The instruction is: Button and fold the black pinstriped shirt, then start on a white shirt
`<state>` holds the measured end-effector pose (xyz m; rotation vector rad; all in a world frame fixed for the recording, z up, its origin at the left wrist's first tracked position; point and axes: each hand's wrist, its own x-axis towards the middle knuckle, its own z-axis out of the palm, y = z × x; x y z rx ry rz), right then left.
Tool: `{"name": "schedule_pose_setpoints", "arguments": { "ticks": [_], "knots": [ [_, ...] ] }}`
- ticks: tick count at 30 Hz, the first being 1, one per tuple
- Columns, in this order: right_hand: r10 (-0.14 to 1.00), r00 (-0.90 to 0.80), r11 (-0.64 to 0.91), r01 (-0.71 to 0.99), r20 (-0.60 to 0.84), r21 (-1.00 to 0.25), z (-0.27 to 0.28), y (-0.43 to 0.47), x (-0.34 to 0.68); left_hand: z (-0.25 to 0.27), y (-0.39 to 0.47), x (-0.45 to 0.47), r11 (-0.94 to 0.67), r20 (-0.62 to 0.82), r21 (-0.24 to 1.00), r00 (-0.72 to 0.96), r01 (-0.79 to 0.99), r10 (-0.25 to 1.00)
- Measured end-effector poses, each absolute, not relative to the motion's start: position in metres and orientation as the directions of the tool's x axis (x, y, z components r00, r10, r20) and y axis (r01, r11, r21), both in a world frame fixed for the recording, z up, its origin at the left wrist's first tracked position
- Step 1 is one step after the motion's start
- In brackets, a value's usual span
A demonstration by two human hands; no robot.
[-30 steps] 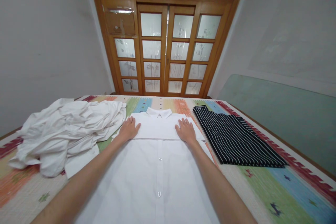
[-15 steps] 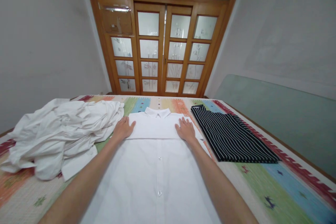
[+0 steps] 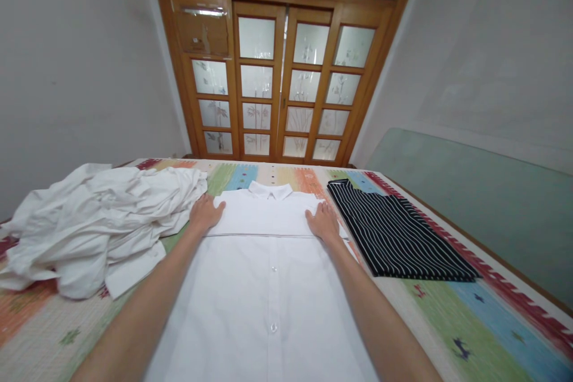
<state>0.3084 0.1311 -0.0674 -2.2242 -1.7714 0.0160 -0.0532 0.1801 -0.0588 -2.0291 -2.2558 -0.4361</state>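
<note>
A white button-up shirt (image 3: 250,298) lies front side up on the bed, its collar (image 3: 270,191) at the far end. A folded white band (image 3: 264,218) crosses it just below the collar. At the band's left edge rests my left hand (image 3: 206,213), thumb apart from the fingers and pointing inward. My right hand (image 3: 323,221) lies on the right edge in the same way, fingers stretched forward. Both hands look open, pressing on the cloth; the undersides of the fingers are hidden.
To the left is a crumpled heap of white clothing (image 3: 102,221). A folded black-and-white striped garment (image 3: 398,233) lies to the right. Beneath everything is a colourful patterned bedspread (image 3: 430,316). A pale green board (image 3: 483,191) stands along the right side; wooden glazed doors (image 3: 282,83) are beyond.
My hands have slid apart, the left one leftward and the right one slightly rightward, out to the edges of the folded band. The shirt stays in place.
</note>
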Motion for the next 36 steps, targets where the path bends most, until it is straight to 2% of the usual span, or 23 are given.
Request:
{"name": "schedule_pose_setpoints", "arguments": {
  "ticks": [6, 9, 13, 18, 21, 24, 31, 36],
  "knots": [
    [0.966, 0.200, -0.159, 0.959, 0.163, -0.236, -0.077, 0.139, 0.314, -0.055, 0.166, -0.042, 0.037, 0.377, 0.118, -0.079, 0.992, 0.923],
    [0.970, 0.189, -0.156, 0.966, 0.151, -0.207, -0.078, 0.139, 0.315, -0.049, 0.156, -0.033, -0.069, 0.420, 0.077, 0.030, 0.995, 0.907],
    [0.980, 0.131, -0.108, 0.982, 0.148, -0.156, -0.074, 0.136, 0.314, -0.048, 0.140, -0.021, -0.215, 0.355, 0.078, 0.174, 0.974, 0.919],
    [0.967, -0.103, 0.118, 0.991, 0.235, -0.054, -0.072, 0.130, 0.314, -0.062, 0.111, -0.009, -0.334, 0.267, 0.160, 0.285, 0.929, 0.921],
    [0.926, -0.265, 0.281, 0.959, 0.270, -0.024, -0.074, 0.124, 0.312, -0.068, 0.100, -0.011, -0.349, 0.214, 0.161, 0.312, 0.923, 0.926],
    [0.897, -0.368, 0.389, 0.920, 0.244, -0.042, -0.077, 0.111, 0.313, -0.067, 0.100, -0.018, -0.322, 0.216, 0.157, 0.286, 0.934, 0.934],
    [0.893, -0.403, 0.431, 0.894, 0.200, -0.121, -0.074, 0.081, 0.323, -0.060, 0.105, -0.032, -0.345, 0.188, 0.148, 0.316, 0.927, 0.930],
    [0.906, -0.373, 0.403, 0.905, 0.202, -0.139, -0.068, 0.077, 0.322, -0.056, 0.092, -0.044, -0.367, 0.192, 0.115, 0.342, 0.923, 0.920]
  ]
}}
